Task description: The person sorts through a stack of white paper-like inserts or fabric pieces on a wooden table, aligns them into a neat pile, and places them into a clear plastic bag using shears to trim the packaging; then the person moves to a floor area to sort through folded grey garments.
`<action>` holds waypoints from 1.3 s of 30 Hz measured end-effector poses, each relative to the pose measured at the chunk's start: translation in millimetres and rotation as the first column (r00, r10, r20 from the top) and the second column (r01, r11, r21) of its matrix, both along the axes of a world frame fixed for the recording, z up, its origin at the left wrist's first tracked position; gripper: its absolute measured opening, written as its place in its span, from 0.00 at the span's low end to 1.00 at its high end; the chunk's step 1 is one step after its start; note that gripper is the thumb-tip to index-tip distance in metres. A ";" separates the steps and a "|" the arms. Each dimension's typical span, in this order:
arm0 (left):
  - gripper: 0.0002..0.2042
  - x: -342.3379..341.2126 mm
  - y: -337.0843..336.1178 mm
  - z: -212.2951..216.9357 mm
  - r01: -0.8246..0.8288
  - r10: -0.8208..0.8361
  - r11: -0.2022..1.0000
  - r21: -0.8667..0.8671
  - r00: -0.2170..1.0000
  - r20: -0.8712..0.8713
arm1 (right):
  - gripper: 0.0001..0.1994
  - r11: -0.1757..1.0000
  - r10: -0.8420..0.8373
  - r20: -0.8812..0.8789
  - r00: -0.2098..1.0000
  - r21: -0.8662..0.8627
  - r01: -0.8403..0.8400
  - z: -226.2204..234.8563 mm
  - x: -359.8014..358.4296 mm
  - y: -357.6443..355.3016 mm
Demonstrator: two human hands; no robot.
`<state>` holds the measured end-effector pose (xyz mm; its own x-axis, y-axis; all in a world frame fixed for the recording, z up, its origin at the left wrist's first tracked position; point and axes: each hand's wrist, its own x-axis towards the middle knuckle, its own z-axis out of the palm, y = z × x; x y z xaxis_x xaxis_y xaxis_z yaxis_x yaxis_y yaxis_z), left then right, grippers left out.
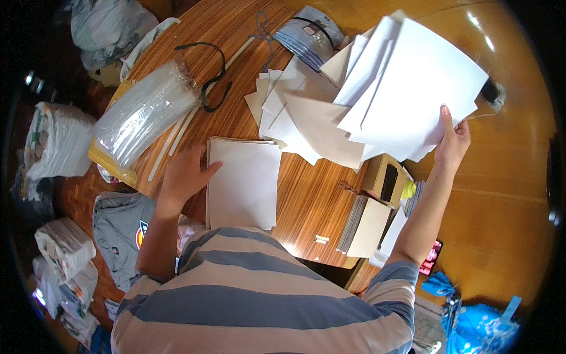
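Observation:
My right hand (454, 141) grips the edge of several white paper sheets (421, 76), thumb on top, raised at the upper right. Beneath and left of them, more loose white and tan sheets (306, 112) lie fanned across the table. A neat stack of paper (244, 183) rests right in front of me, squared up near the table's front edge. My left hand (187, 176) is at the left side of this stack, fingers apart and thumb stretched toward it, holding nothing. Whether it touches the stack's edge I cannot tell.
On the wooden table (306, 194) lie a clear plastic packet (147, 118), a dark strap (221, 71) and bundled grey-blue packets (309, 35). A cardboard box (383, 180) and upright card stack (365, 227) stand at the right. Plastic bags (59, 141) and a grey shirt (121, 230) are at the left.

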<state>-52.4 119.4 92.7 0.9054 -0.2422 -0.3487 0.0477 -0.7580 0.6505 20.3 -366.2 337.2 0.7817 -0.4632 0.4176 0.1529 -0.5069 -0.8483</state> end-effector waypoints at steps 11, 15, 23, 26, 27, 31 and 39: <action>0.47 53.0 -96.7 84.0 0.422 -0.112 0.742 -0.522 0.845 0.524 | 0.19 0.910 -0.161 0.208 0.965 0.410 0.064 -111.0 -168.5 24.0; 0.32 49.3 -130.2 80.7 0.573 -0.096 0.590 -0.568 0.749 0.656 | 0.20 0.915 -0.122 0.347 0.930 0.402 -0.029 -116.1 -204.8 28.1; 0.12 7.0 -143.1 39.1 0.217 -0.020 0.386 -0.897 0.974 0.227 | 0.20 0.843 -0.277 0.145 0.950 0.512 0.167 -201.7 -237.3 68.8; 0.12 4.1 -136.7 51.7 0.216 0.074 0.422 -0.881 0.960 0.271 | 0.17 0.889 -0.251 0.026 0.968 0.401 0.220 -231.3 -241.1 87.7; 0.12 5.4 -137.6 47.8 0.192 0.090 0.425 -0.884 0.963 0.253 | 0.17 0.886 -0.250 0.005 0.968 0.404 0.227 -237.8 -243.3 89.7; 0.11 12.0 -136.4 45.0 0.072 0.224 0.390 -0.918 0.959 0.171 | 0.17 0.911 -0.178 -0.085 0.980 0.363 0.197 -246.5 -243.6 99.4; 0.16 59.7 -99.4 57.0 -0.147 0.547 0.159 -0.976 0.836 -0.037 | 0.17 0.790 -0.250 0.012 0.968 0.580 0.197 -246.0 -269.5 63.5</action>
